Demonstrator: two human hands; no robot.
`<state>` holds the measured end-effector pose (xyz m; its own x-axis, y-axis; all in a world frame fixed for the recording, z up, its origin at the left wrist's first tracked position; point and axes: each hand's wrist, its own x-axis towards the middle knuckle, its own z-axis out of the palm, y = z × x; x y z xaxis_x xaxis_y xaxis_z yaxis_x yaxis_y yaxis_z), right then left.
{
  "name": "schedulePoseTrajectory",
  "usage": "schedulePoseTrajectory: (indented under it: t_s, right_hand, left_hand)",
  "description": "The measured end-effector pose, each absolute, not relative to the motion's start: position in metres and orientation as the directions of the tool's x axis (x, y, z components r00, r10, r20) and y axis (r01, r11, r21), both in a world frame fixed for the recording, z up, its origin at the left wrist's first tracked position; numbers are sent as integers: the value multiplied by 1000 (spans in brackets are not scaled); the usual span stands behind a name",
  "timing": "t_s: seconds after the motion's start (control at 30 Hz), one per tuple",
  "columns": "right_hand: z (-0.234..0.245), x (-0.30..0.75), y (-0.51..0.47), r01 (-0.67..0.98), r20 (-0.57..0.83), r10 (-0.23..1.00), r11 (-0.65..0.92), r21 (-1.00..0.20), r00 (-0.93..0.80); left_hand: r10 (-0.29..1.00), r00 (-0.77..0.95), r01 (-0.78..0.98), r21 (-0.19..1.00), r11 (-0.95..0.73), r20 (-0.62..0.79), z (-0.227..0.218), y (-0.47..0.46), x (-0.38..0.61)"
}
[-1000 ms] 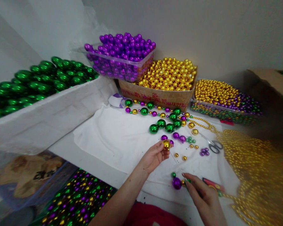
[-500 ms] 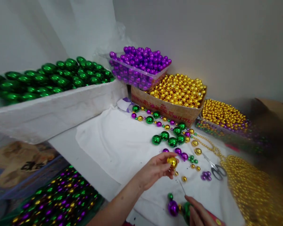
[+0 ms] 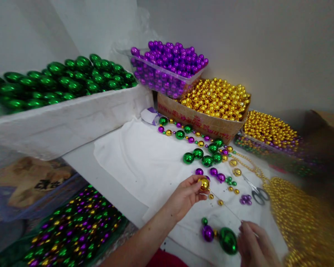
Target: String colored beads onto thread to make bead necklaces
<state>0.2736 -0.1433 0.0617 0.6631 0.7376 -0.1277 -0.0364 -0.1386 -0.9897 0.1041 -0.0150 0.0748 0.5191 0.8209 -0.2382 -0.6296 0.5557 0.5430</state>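
Note:
My left hand [image 3: 187,194] pinches a shiny gold bead [image 3: 203,183] between thumb and fingertips above the white cloth. From near that bead a thin, taut thread [image 3: 230,210] runs down to my right hand [image 3: 256,241], whose fingers are closed on its other end. Just left of the right hand hang or lie a large green bead [image 3: 228,241], a purple bead [image 3: 208,233] and a small green bead [image 3: 204,221]; I cannot tell which. Two small gold beads, one of them this gold bead [image 3: 220,202], are close to the left fingertips.
Loose green beads [image 3: 206,160], small purple beads [image 3: 245,200] and scissors [image 3: 258,194] lie on the white cloth [image 3: 128,159]. Behind are a foam box [image 3: 72,118], a purple-bead tub [image 3: 167,70] and a carton [image 3: 195,118] of gold beads. Gold strands [image 3: 297,218] heap at right.
My right hand has moved right, away from the left hand, and the thread now stretches between them. The large green bead shows more fully. The view has shifted slightly.

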Motion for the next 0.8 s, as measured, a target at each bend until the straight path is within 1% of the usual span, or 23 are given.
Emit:
schedulePoseTrajectory:
  t_s: [0.1, 0.17, 0.2, 0.27, 0.33, 0.4, 0.53, 0.6, 0.67, 0.8]
  right_hand:
    - [87, 262, -133, 163, 77, 693, -59, -985, 717]
    - [104, 253, -126, 334, 218, 680, -40, -942, 699]
    - [110, 248, -124, 422, 288, 697, -23, -906, 657]
    - [120, 242, -121, 581, 405, 755, 38, -813, 516]
    - [126, 239, -123, 676, 473, 794, 109, -729, 381]
    - [131, 237, -128, 721, 500, 795, 118, -683, 343]
    - [138, 234, -137, 732, 498, 742, 13, -681, 449]
    - [140, 235, -140, 731, 494, 730, -11, -682, 472]
    - [140, 236, -140, 741, 518, 729, 21, -671, 448]
    - [136, 241, -137, 748, 565, 765, 172, -641, 308]
  left_hand:
    - [744, 565, -635, 387, 668, -357, 55, -23, 112]
    - [691, 585, -621, 315, 718, -424, 46, -29, 118]
    - [666, 592, -613, 282, 738, -454, 42, -31, 120]
    - [620, 604, -603, 221, 766, -501, 39, -33, 124]
    - [593, 605, -602, 182, 778, -532, 40, -33, 126]
    - [585, 590, -608, 170, 775, -556, 42, -31, 125]
    - [591, 554, -634, 163, 756, -586, 48, -25, 120]
    - [593, 551, -638, 161, 753, -588, 49, -23, 118]
    - [598, 547, -640, 167, 750, -586, 50, -22, 117]
    - [613, 540, -634, 201, 747, -577, 51, -24, 117]
